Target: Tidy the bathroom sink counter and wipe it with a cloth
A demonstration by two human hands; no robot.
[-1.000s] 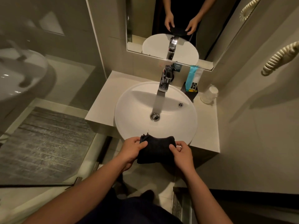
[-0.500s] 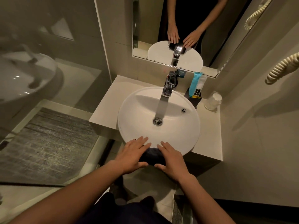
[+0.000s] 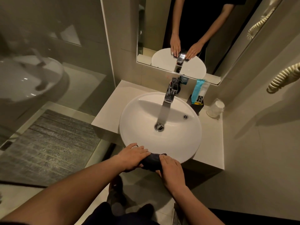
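A dark cloth [image 3: 152, 161] hangs over the near rim of the white round sink [image 3: 139, 114], which sits on a beige counter [image 3: 112, 104]. My left hand [image 3: 132, 157] lies flat on the cloth's left part, fingers stretched along the rim. My right hand [image 3: 171, 170] presses on its right part. Only a strip of the cloth shows between the two hands.
A chrome tap [image 3: 170, 93] stands behind the bowl. A blue and white packet [image 3: 199, 91] in a black holder and an upturned paper cup [image 3: 215, 109] stand at the counter's back right. A mirror [image 3: 203, 30] hangs above, a glass shower screen [image 3: 48, 62] is left, and a coiled cord [image 3: 282, 78] hangs right.
One second ago both hands held the cloth up by its top corners. Since then it was laid on the sink's near rim and the hands flattened onto it.
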